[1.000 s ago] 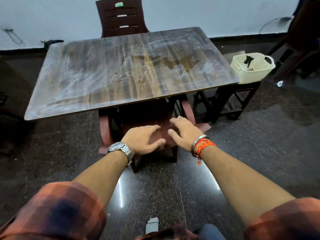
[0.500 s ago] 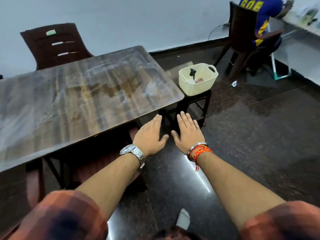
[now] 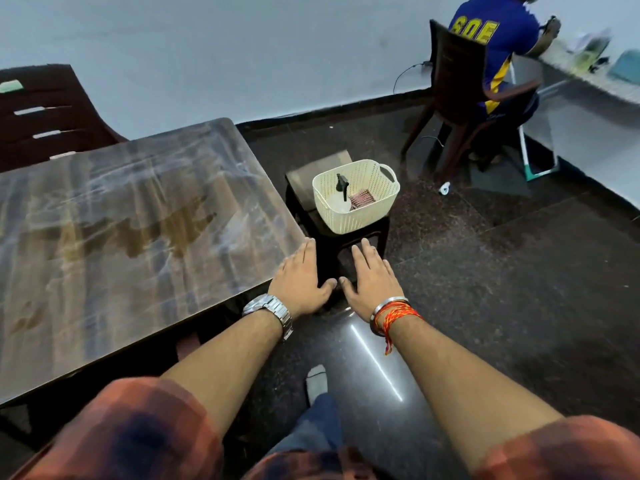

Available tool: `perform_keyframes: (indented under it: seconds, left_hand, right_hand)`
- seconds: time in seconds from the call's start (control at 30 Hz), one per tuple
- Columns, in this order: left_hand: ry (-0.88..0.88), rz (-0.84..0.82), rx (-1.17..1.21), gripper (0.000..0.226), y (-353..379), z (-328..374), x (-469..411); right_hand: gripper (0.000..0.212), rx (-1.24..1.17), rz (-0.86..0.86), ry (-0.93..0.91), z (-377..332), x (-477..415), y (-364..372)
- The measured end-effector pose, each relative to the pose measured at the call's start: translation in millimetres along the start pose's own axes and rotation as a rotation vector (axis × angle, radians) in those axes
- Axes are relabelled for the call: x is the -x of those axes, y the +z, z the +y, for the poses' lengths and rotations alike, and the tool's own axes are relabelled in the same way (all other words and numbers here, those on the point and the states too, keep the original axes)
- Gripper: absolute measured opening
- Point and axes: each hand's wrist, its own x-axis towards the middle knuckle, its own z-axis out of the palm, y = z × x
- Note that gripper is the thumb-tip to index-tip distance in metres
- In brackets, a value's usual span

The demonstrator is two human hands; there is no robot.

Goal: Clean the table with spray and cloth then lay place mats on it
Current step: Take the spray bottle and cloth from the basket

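Left hand [image 3: 299, 277] and right hand [image 3: 372, 280] flat, empty. Risk: basket [image 3: 349, 221] sits near stool [image 3: 300, 199] edge; careless grab for spray bottle [image 3: 341, 188] could tip it off.

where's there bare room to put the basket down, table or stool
The table top is bare wherever it shows, from the dark chair to the corner by the left hand. The floor right of the stool is open too. The stool is crowded: the basket covers most of its top, with spray bottle and cloth inside.
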Motion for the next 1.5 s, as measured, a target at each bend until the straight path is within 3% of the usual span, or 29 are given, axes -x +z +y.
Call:
perform_keyframes:
  seconds: [0.2, 0.37, 0.53, 0.8, 0.93, 1.1, 1.2, 1.33, 1.43, 1.5]
  left_hand:
    - [-0.021, -0.071, 0.020, 0.095, -2, 3, -119]
    - [-0.015, -0.051, 0.004, 0.095, -6, 0, -210]
    - [-0.064, -0.095, -0.040, 0.095, 10, -6, -261]
    - [-0.293, -0.217, 0.014, 0.100, 46, -13, -347]
    - [-0.390, -0.266, 0.059, 0.101, 56, -9, -371]
    - [-0.539, -0.295, 0.209, 0.097, 74, 1, -392]
    - [-0.552, -0.320, 0.241, 0.097, 88, 7, -399]
    - [-0.594, -0.296, 0.257, 0.088, 101, 4, -415]
    - [-0.630, -0.258, 0.323, 0.076, 113, 3, -426]
    - [-0.643, -0.193, 0.278, 0.056, 118, 0, -431]
  right_hand:
    - [0.071, -0.007, -0.073, 0.029, 38, -103, -21]
    - [0.071, 0.008, -0.038, 0.036, 63, -188, -31]
    - [0.075, 0.040, -0.064, -0.065, 75, -254, -22]
    - [0.075, -0.071, -0.338, -0.133, 122, -373, 5]
    - [0.069, -0.189, -0.394, -0.054, 134, -410, 14]
    - [0.041, -0.402, -0.543, 0.053, 139, -443, 34]
    - [0.045, -0.475, -0.590, 0.103, 140, -457, 44]
    - [0.071, -0.464, -0.586, 0.130, 141, -478, 56]
    - [0.070, -0.508, -0.617, 0.109, 142, -489, 64]
    - [0.060, -0.502, -0.637, 0.083, 143, -497, 68]
